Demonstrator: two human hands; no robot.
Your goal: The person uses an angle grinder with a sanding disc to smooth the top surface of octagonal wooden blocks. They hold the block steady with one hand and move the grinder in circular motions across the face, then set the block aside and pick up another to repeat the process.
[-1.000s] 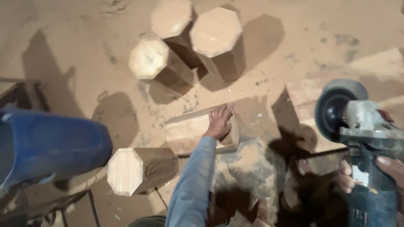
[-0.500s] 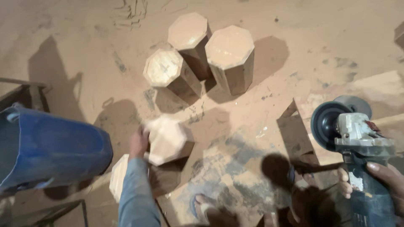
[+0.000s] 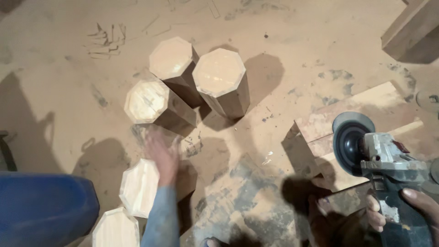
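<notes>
I see my left hand (image 3: 163,153) open w/ fingers spread, resting on the top edge of a pale eight-sided wood block (image 3: 139,186) that stands on the dusty sand-coloured floor (image 3: 68,68). My right hand (image 3: 411,208) is closed tight round a grey angle grinder w/ a dark round disc (image 3: 386,176). Three more eight-sided wood blocks (image 3: 192,82) stand close together further out. A blue plastic barrel (image 3: 45,208) is near my left side. A flat wood plank (image 3: 352,116) lies just behind the grinder.
</notes>
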